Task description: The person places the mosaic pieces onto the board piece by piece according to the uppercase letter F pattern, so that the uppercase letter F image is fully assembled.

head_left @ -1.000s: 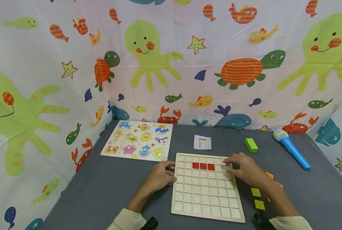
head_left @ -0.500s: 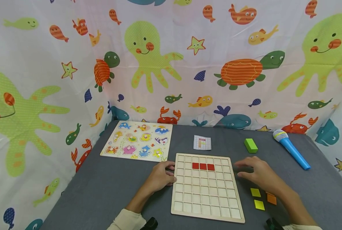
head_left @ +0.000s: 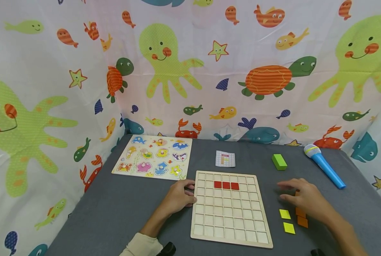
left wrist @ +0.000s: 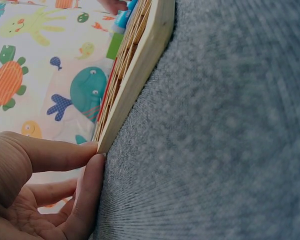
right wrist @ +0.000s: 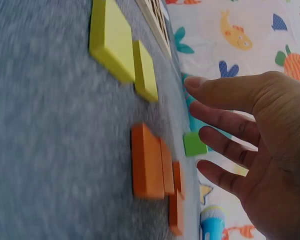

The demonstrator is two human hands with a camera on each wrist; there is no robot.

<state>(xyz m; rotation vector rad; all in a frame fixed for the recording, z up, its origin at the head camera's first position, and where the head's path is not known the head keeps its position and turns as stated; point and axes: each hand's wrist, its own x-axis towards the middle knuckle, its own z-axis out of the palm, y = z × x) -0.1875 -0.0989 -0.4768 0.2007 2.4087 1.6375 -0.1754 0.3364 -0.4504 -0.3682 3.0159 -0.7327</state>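
A wooden grid board (head_left: 232,242) lies on the grey tabletop, with three red tiles (head_left: 226,185) side by side in its second row from the far edge. My left hand (head_left: 178,193) pinches the board's left edge between thumb and finger, as the left wrist view shows at the pale rim (left wrist: 135,92). Right of the board, my right hand (head_left: 308,199) hovers with spread, slightly bent fingers and nothing in them. Beneath and beside it are several orange tiles (right wrist: 152,165), partly hidden in the head view. Two yellow tiles (head_left: 285,214) lie between them and the board.
Behind the board is a small card (head_left: 220,163) printed with a coloured grid. A sea-animal peg puzzle (head_left: 189,149) lies at the back left. A green block (head_left: 279,162) and a blue toy microphone (head_left: 328,170) lie at the back right, before a patterned curtain (head_left: 222,106).
My right hand has left the board's right edge and moved right and nearer to me, over the orange tiles. My left hand keeps its place on the board.
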